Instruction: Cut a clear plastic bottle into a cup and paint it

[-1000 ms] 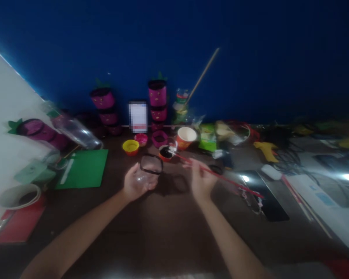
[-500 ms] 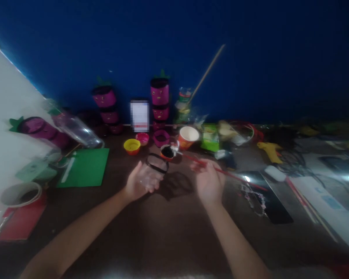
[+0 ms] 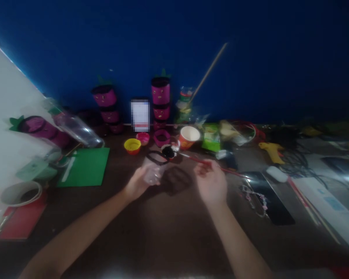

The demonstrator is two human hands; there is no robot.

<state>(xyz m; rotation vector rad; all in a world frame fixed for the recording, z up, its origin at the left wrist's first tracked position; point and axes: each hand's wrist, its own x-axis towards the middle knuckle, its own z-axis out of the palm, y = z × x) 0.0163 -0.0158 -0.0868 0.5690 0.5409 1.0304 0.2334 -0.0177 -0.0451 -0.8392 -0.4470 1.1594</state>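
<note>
My left hand (image 3: 138, 184) is closed round a clear plastic cup (image 3: 154, 173) with a black band at its rim. In my right hand (image 3: 211, 182) is a long red paintbrush (image 3: 228, 171), pinched between the fingers. Its tip reaches a small cup of black paint (image 3: 168, 152), where the bristles are too blurred to tell apart. Behind the clear cup are a yellow cup (image 3: 132, 146), a pink cup (image 3: 142, 138) and a purple ring (image 3: 162, 138). A larger paper cup (image 3: 189, 137) stands just right of them.
Purple stacked containers (image 3: 161, 95) and a phone (image 3: 140, 115) stand along the blue wall. Green foam sheet (image 3: 85, 167), red sheet (image 3: 23, 223) and plastic bottle (image 3: 78, 128) lie left. On the right are a glue gun (image 3: 272, 152), a black tablet-like slab (image 3: 275, 201) and a bracelet (image 3: 257, 203).
The clear cup has tilted more upright in my left hand. My right hand has shifted slightly, with the brush still at the black paint cup.
</note>
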